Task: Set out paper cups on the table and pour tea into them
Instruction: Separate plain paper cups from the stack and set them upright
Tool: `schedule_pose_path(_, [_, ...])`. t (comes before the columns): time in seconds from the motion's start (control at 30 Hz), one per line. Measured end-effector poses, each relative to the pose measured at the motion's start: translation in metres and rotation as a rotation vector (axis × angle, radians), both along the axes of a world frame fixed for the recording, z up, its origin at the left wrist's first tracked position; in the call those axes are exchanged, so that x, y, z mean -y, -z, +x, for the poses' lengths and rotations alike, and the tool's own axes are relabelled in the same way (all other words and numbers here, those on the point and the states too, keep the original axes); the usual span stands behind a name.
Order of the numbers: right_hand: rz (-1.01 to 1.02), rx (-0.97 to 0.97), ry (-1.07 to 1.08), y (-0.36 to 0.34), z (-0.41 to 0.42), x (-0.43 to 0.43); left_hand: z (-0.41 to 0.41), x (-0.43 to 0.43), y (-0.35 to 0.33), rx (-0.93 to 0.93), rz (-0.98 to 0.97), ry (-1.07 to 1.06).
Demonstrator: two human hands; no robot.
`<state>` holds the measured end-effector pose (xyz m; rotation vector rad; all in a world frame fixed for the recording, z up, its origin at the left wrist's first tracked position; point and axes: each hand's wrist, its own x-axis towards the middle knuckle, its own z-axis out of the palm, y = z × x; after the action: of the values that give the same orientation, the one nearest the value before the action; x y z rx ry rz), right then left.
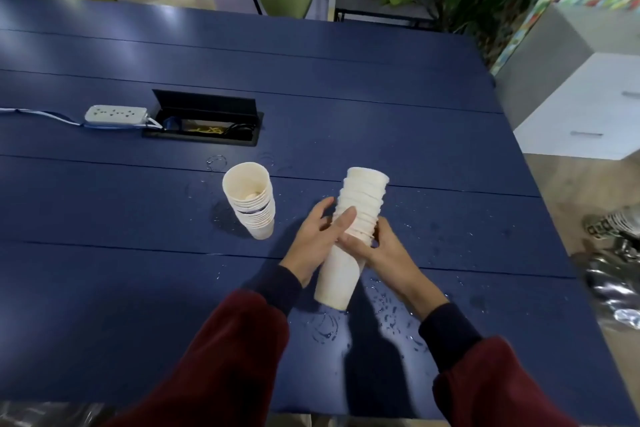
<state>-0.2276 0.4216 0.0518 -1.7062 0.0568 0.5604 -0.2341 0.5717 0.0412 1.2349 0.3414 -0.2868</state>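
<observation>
Paper cup stack [367, 191] is held tilted above the table [104, 201], base toward the person, likely so cups can be peeled off. Left hand [311, 239] curls round its ribbed middle. Right hand [384, 253] grips beside it, fingers wrapped, steadying. Second stack [251, 204] stands upright to the left. Droplets [391, 315] lie beneath. No tea vessel visible.
</observation>
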Motion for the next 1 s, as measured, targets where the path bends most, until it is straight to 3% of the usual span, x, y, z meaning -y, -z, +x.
schedule_pose_path(0.1, [-0.010,-0.017,-0.089,-0.008,0.005,0.016,0.011,0.022,-0.006,0.076,-0.017,-0.052])
schedule_pose_path(0.2, [-0.195,0.078,-0.143,-0.019,0.022,0.044,0.022,0.041,-0.004,0.085,-0.029,-0.093])
schedule_pose_path(0.4, [-0.311,0.321,0.081,-0.031,0.066,0.087,0.044,0.067,-0.007,0.214,0.169,0.137])
schedule_pose_path(0.6, [-0.351,0.401,-0.017,-0.033,0.113,0.117,0.071,0.085,0.005,0.141,0.251,0.179])
schedule_pose_path(0.77, [-0.418,0.510,0.247,-0.018,0.165,0.142,0.088,0.091,0.022,0.077,0.232,0.137])
schedule_pose_path(1.0, [-0.749,0.347,0.046,0.020,0.223,0.176,0.117,0.097,0.030,-0.002,0.194,0.055])
